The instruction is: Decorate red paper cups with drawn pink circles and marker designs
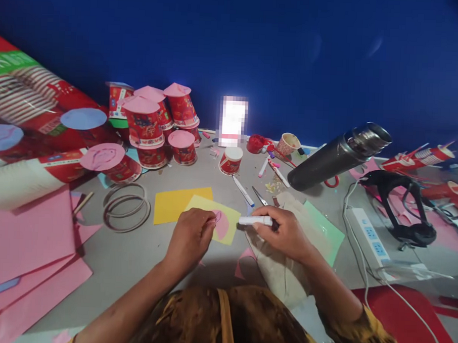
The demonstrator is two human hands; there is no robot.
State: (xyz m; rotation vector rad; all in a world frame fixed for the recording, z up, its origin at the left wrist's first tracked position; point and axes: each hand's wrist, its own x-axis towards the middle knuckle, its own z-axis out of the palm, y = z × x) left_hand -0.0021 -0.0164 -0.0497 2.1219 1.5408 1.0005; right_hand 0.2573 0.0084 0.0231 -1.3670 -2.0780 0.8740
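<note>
My left hand [191,235] is curled, its fingertips pressing on a pink paper piece [222,225] that lies on a pale yellow sheet [227,217]. My right hand [285,232] is closed around a white marker [255,220], held level and pointing left toward the pink piece. A darker yellow sheet [172,204] lies just left of the pale one. Small pink scraps [244,258] sit on the grey table [134,258] between my forearms. A beige cloth bag [281,275] lies under my right hand.
Red paper cups [149,125] capped with pink discs are stacked at the back left, one open cup [230,160] stands behind the sheets. Pink paper sheets [24,243], wire rings [125,207], scissors [259,195], pens [243,191], a dark thermos [339,155], a power strip [370,236] and a black stand [405,209] surround the spot.
</note>
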